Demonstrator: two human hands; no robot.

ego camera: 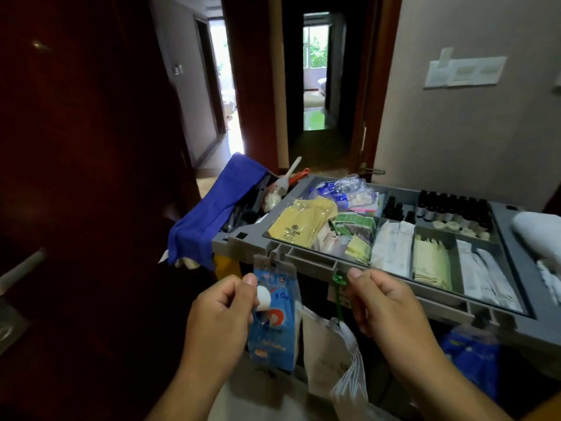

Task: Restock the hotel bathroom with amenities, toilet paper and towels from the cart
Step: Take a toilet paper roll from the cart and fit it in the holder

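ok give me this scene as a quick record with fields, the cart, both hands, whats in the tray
place: hallway, open doorway ahead
cart: grey, top tray split into compartments
tray contents: yellow packets, white sachets, small dark bottles
blue cloth: draped over the cart's left end
blue packet: hangs from the cart's near rim
left grip: curled, pinching blue packet's edge
right grip: curled beside green tie; hold unclear

Figure: Access to the cart tray [309, 262].
Open from above; hanging blue packet [279, 329] and white bag [346, 375] block its near face.
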